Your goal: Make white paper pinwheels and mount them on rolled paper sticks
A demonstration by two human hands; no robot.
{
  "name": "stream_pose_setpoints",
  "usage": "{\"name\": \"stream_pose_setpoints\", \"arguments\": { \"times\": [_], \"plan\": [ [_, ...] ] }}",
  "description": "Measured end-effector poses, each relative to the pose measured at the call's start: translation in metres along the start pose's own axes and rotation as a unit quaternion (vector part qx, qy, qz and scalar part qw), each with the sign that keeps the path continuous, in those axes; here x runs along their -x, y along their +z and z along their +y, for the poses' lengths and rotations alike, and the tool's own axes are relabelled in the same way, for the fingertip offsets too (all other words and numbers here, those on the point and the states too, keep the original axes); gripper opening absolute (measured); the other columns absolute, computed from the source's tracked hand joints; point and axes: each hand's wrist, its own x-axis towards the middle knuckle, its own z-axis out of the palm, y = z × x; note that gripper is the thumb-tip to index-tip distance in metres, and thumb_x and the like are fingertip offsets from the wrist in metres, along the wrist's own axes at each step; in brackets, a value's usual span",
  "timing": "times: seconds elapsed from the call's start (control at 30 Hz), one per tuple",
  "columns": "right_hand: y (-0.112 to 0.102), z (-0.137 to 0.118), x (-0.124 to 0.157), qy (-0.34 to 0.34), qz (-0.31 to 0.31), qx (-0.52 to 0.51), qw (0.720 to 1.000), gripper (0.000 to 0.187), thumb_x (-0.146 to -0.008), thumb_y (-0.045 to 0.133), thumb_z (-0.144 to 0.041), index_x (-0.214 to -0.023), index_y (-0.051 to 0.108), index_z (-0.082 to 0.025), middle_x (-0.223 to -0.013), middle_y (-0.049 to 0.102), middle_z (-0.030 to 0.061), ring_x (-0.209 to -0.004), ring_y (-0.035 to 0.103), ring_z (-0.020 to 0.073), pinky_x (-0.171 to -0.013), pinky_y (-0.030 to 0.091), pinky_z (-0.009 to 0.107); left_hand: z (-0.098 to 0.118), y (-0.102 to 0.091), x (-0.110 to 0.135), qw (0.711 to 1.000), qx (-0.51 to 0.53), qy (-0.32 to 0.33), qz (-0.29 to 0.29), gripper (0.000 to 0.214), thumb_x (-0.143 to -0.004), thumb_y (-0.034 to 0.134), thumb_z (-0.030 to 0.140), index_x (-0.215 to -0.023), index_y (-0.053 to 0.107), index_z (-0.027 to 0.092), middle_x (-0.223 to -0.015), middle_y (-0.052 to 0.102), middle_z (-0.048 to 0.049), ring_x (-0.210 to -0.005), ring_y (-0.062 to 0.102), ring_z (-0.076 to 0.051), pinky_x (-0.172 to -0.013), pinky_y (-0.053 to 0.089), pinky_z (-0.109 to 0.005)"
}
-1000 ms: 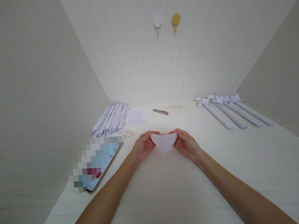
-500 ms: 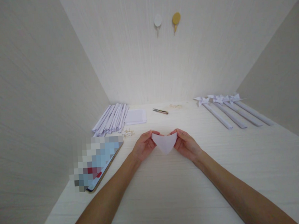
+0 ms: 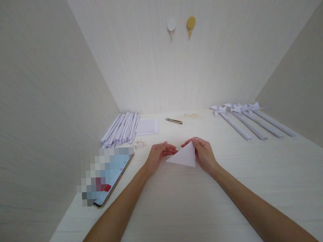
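A white sheet of paper folded into a triangle (image 3: 185, 157) is pinched at its upper right corner by my right hand (image 3: 205, 153), thumb in front. My left hand (image 3: 158, 156) is beside the paper's left point, its fingers stretched toward it and holding nothing. Whether the left fingertips touch the back of the paper, I cannot tell. Both hands are just above the middle of the white table (image 3: 171, 207).
At back left lie rolled paper sticks (image 3: 121, 128), stacked paper squares (image 3: 147, 126) and small white bits (image 3: 139, 144). Thread snips (image 3: 173, 121) lie behind my hands. Paper pinwheels on sticks (image 3: 236, 126) lie at right. A phone (image 3: 117, 177) is at left. Two hooks (image 3: 191, 22) hang on the wall.
My left hand has let go of its corner of the paper. The triangle has turned in my right hand, so its long point now faces left.
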Motion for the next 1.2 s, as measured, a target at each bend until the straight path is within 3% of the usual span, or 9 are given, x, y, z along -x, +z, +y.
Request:
{"name": "stream_pose_setpoints", "arguments": {
  "times": [0.1, 0.23, 0.47, 0.57, 0.73, 0.83, 1.0, 1.2],
  "plan": [
    [0.003, 0.001, 0.004, -0.05, -0.019, 0.092, 0.994, 0.031, -0.072, 0.053, -0.046, -0.065, 0.065, -0.018, -0.059, 0.064, 0.0024, -0.051, 0.048, 0.0123, -0.049, 0.035, 0.024, -0.007, 0.007, 0.003, 0.988, -0.155, 0.012, -0.017, 0.034, -0.066, 0.058, 0.044, -0.059, 0.065, 0.012, -0.05, 0.055, 0.0002, -0.048, 0.046, -0.01, -0.049, 0.032, -0.023],
    [0.003, 0.0, 0.007, -0.088, -0.029, 0.158, 0.983, 0.031, -0.075, 0.05, -0.044, -0.065, 0.065, -0.02, -0.056, 0.058, 0.0004, -0.05, 0.046, 0.0125, -0.047, 0.033, 0.025, -0.011, 0.014, 0.006, 0.954, -0.29, 0.066, -0.034, 0.033, -0.072, 0.051, 0.039, -0.052, 0.057, 0.013, -0.047, 0.041, 0.0038, -0.046, 0.034, -0.008, -0.045, 0.022, -0.022],
    [0.001, 0.003, 0.008, -0.112, 0.008, 0.238, 0.965, 0.034, -0.078, 0.045, -0.044, -0.056, 0.055, -0.019, -0.047, 0.044, -0.0029, -0.046, 0.038, 0.0108, -0.045, 0.027, 0.025, -0.009, 0.019, 0.009, 0.899, -0.417, 0.136, 0.012, 0.031, -0.076, 0.047, 0.033, -0.052, 0.054, 0.015, -0.049, 0.046, 0.0021, -0.048, 0.038, -0.009, -0.049, 0.025, -0.023],
    [0.0, 0.003, 0.007, -0.112, 0.002, 0.246, 0.963, 0.037, -0.078, 0.044, -0.044, -0.051, 0.047, -0.019, -0.044, 0.041, -0.0036, -0.045, 0.038, 0.0104, -0.045, 0.026, 0.024, -0.01, 0.018, 0.008, 0.892, -0.432, 0.133, 0.011, 0.033, -0.076, 0.047, 0.035, -0.051, 0.054, 0.014, -0.048, 0.045, 0.002, -0.047, 0.037, -0.009, -0.048, 0.024, -0.023],
    [0.0, 0.003, 0.006, -0.111, 0.014, 0.237, 0.965, 0.038, -0.076, 0.046, -0.043, -0.048, 0.042, -0.019, -0.042, 0.037, -0.005, -0.044, 0.035, 0.0088, -0.043, 0.024, 0.024, -0.012, 0.017, 0.006, 0.907, -0.405, 0.113, 0.014, 0.037, -0.074, 0.047, 0.038, -0.048, 0.053, 0.013, -0.045, 0.038, 0.0032, -0.046, 0.032, -0.007, -0.045, 0.022, -0.022],
    [0.002, 0.003, 0.004, -0.068, 0.001, 0.17, 0.983, 0.033, -0.07, 0.054, -0.043, -0.049, 0.047, -0.018, -0.042, 0.039, -0.0058, -0.043, 0.036, 0.0079, -0.043, 0.026, 0.023, -0.013, 0.018, 0.006, 0.923, -0.37, 0.096, 0.031, 0.035, -0.072, 0.049, 0.037, -0.051, 0.056, 0.012, -0.045, 0.039, 0.0033, -0.046, 0.032, -0.007, -0.043, 0.022, -0.02],
    [0.003, 0.006, 0.002, 0.026, -0.039, 0.077, 0.996, 0.022, -0.05, 0.072, -0.033, -0.057, 0.06, -0.015, -0.051, 0.056, -0.0027, -0.047, 0.045, 0.0088, -0.046, 0.033, 0.023, -0.013, 0.018, 0.008, 0.934, -0.343, 0.097, 0.04, 0.03, -0.071, 0.051, 0.035, -0.056, 0.061, 0.011, -0.047, 0.046, 0.0023, -0.045, 0.034, -0.007, -0.042, 0.024, -0.019],
    [-0.002, 0.006, -0.003, 0.006, 0.045, -0.008, 0.999, 0.019, -0.048, 0.073, -0.029, -0.05, 0.061, -0.016, -0.048, 0.057, -0.0024, -0.047, 0.044, 0.0076, -0.047, 0.032, 0.022, -0.01, 0.024, 0.009, 0.926, -0.361, 0.106, 0.037, 0.027, -0.071, 0.051, 0.032, -0.054, 0.06, 0.012, -0.046, 0.045, 0.0029, -0.044, 0.034, -0.006, -0.042, 0.024, -0.019]
  ]
}}
